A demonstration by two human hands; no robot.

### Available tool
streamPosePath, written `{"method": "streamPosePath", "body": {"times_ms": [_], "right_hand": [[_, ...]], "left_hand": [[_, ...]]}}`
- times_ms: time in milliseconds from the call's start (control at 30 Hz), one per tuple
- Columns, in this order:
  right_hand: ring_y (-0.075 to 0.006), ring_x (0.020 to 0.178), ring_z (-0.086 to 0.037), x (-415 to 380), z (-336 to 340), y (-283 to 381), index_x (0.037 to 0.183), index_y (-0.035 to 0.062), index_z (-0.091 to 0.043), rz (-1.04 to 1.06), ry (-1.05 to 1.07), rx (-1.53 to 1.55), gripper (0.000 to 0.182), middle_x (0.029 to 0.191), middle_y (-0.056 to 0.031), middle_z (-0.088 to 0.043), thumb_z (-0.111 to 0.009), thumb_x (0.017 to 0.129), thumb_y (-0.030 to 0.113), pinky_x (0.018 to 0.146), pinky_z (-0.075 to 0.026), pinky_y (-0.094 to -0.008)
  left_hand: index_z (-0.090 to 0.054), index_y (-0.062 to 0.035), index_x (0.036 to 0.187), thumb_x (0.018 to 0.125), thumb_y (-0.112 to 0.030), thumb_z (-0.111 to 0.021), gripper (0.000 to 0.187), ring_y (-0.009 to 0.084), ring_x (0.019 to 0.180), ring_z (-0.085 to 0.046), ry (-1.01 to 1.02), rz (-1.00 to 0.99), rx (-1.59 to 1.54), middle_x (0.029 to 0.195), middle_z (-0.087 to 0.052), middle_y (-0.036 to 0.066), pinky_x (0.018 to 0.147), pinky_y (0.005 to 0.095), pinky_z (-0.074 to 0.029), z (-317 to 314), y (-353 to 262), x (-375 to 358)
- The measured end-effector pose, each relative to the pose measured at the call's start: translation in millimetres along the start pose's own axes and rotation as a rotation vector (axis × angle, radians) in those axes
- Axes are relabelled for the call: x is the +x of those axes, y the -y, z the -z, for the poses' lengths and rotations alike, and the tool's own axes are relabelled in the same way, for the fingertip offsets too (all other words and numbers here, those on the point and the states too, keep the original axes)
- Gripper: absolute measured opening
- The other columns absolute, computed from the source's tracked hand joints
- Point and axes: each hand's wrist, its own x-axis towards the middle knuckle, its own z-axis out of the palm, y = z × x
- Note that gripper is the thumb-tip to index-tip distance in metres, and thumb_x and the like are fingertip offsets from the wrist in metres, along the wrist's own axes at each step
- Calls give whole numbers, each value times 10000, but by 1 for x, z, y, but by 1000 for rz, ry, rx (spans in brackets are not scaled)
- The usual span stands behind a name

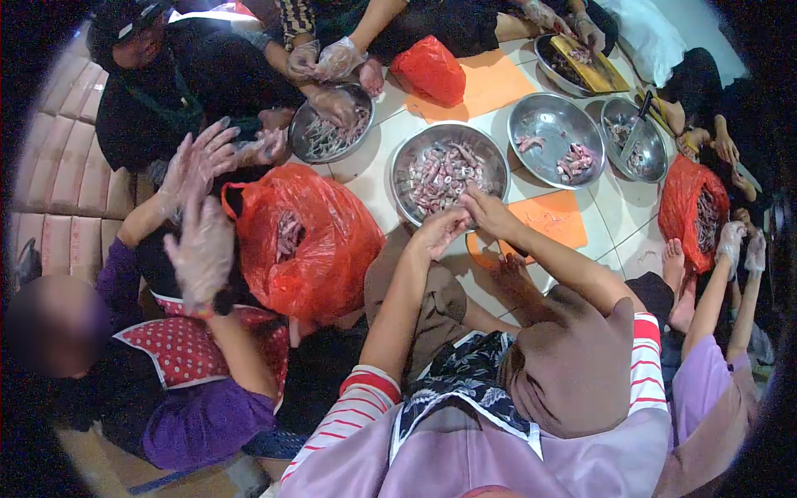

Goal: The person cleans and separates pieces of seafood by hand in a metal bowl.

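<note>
My left hand (442,232) and my right hand (491,209) meet at the near rim of a steel bowl (400,187). Their fingers are closed and pressed together; whatever lies between them is hidden or too small to name. Inside that bowl is a heap of small squid (448,170), pinkish and wet. An orange cutting board (556,220) with thin pale scraps on it lies on the floor just right of my right hand.
Around me stand a steel bowl with a few squid (544,116), a bowl of squid (332,158), and a bowl with a knife (635,137). Red plastic bags (332,241) (427,70) (677,195) sit between co-workers, whose gloved hands (203,249) are close on my left.
</note>
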Motion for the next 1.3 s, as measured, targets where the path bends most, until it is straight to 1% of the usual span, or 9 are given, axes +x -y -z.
{"method": "streamPosePath", "body": {"times_ms": [167, 267, 367, 633, 700, 800, 967, 1067, 1300], "right_hand": [[-333, 851, -591, 4, 23, -5, 1112, -41, -376, -347, 41, 138, 529, 922, -229, -578, -375, 885, 437, 765, -447, -377], [-128, 482, -455, 7, 30, -21, 1221, 21, -331, -334, 8, 224, 536, 651, -53, -482, -398, 884, 432, 395, -368, -253], [-303, 1014, -522, 5, 37, -18, 1226, -23, -326, -472, 57, 312, 612, 1060, -231, -532, -369, 875, 476, 875, -386, -358], [-193, 712, -534, -9, 44, -28, 1142, 6, -408, -430, -44, 290, 508, 884, -150, -549, -353, 901, 450, 691, -435, -325], [-175, 667, -522, -9, 43, -30, 1130, 20, -423, -416, -76, 326, 481, 818, -109, -539, -354, 905, 439, 644, -434, -308], [-160, 655, -499, -7, 44, -26, 1155, 46, -408, -379, -114, 406, 440, 799, -81, -518, -343, 918, 410, 631, -422, -281], [-85, 577, -405, 5, 34, -25, 1261, 66, -339, -148, -128, 364, 419, 670, -14, -413, -322, 936, 330, 536, -342, -210], [-300, 1122, -447, 2, 33, -5, 1311, 125, -296, -71, 21, 161, 424, 1219, -195, -433, -329, 935, 317, 942, -344, -357], [-315, 1218, -360, -6, 18, 22, 1316, 154, -288, 224, 50, 18, 402, 1314, -168, -367, -320, 936, 282, 987, -302, -370]], "left_hand": [[-617, -47, 816, 768, -150, -633, 115, 173, 770, -558, -261, -129, 812, 872, -601, 51, 703, 295, -445, -12, -17, 11], [-628, -38, 818, 751, -121, -602, 110, 245, 818, -566, -359, -231, 1470, 930, -593, 116, 736, 355, -435, -34, -47, 28], [-620, -48, 911, 737, -136, -557, 205, 295, 898, -551, -408, -910, 1766, 1005, -569, 155, 772, 374, -431, -7, -46, 82], [-621, -98, 949, 715, -103, -565, 241, 276, 949, -535, -314, -859, 2174, 975, -590, 114, 797, 426, -425, -8, -49, 125], [-628, -77, 908, 697, -101, -606, 213, 287, 857, -561, -355, -1027, 2120, 891, -591, 127, 738, 414, -451, 1, -44, 118], [-590, -45, 997, 790, -103, -589, 214, 158, 788, -587, -325, -353, 1260, 917, -598, 107, 666, 276, -475, -15, -61, 86], [-484, 2, 1119, 860, -111, -519, 285, 131, 811, -571, -176, -337, 445, 954, -586, 58, 690, 237, -467, -17, -55, 41], [-522, -42, 1041, 855, -140, -540, 210, 133, 858, -554, -79, -241, 193, 946, -574, 35, 746, 248, -466, -18, -46, 16], [-521, -47, 981, 829, -83, -567, 163, 138, 818, -554, -155, -325, 90, 937, -566, 39, 746, 265, -470, -14, -23, -14]]}}
